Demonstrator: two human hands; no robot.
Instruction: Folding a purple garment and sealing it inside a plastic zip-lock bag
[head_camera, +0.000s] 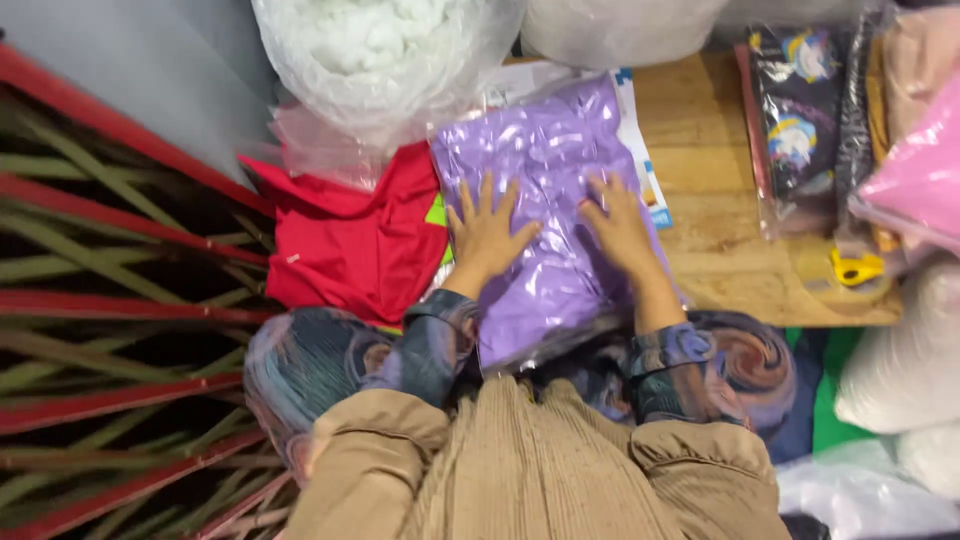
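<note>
**Head view: both hands flat on a purple bagged package**

Head view, looking straight down at your own arms. Your left hand (484, 232) and right hand (618, 226) both lie palm down, fingers spread, pressing on a purple package in a clear plastic bag (545, 165). Neither hand pinches or grips anything. The package sits directly under and ahead of your hands on the wooden bench (715, 190), its long axis running away from you, from your lap toward the far edge. Its near end hangs over the bench edge between your forearms. The two hands rest at about the same depth, side by side, so neither is clearly nearer the far end.

Touching the package's left side lies a folded red garment (350, 240). Beyond it sits a clear bag of white stuffing (385, 50). At right, apart from your hands, a dark printed packet (800, 120) and a yellow tape dispenser (855, 268).
</note>
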